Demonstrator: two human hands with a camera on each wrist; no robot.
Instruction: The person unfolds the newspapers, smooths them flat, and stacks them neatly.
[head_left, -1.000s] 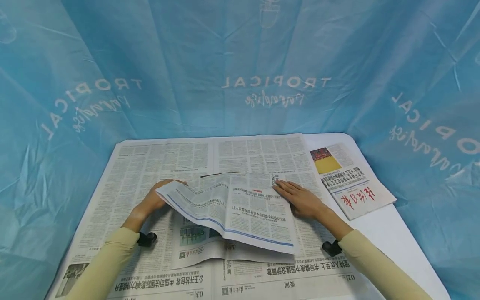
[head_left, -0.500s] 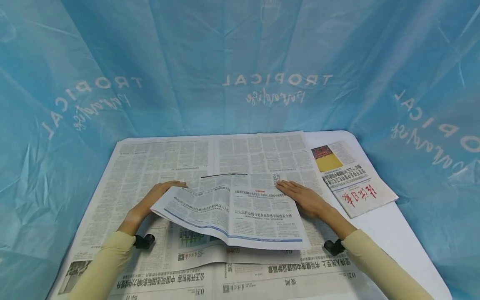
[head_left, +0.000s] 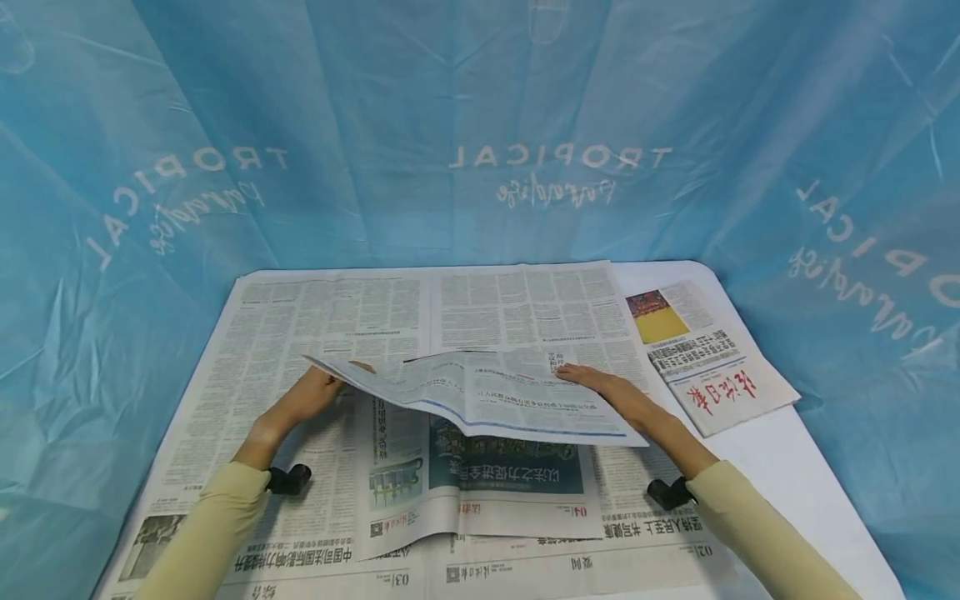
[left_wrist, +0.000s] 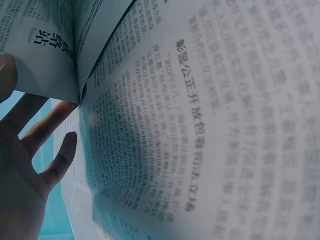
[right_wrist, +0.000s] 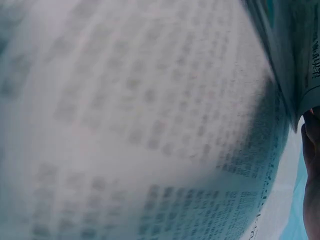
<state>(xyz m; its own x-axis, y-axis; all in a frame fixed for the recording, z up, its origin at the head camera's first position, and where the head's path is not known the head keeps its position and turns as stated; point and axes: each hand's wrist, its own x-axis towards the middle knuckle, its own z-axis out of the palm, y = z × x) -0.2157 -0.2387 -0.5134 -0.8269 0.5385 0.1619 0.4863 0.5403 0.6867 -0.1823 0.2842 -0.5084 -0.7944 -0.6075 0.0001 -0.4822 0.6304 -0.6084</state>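
Pinching the left side of the raised newspaper page, the left hand has its thumb on one face and fingers fanned behind. Across on the right, the right hand grips the other side, fingers along the page's edge, the thumb not clear from here. And that page is well up, spanning the gap between the hands near the middle of the surface, its near edge clear of the lower pages, where a dark green picture shows. Beneath it all lies a big spread newspaper, covering much of the surface. Far right, a folded newspaper with red lettering sits at an angle, apart from both hands. A blue curtain hangs behind.
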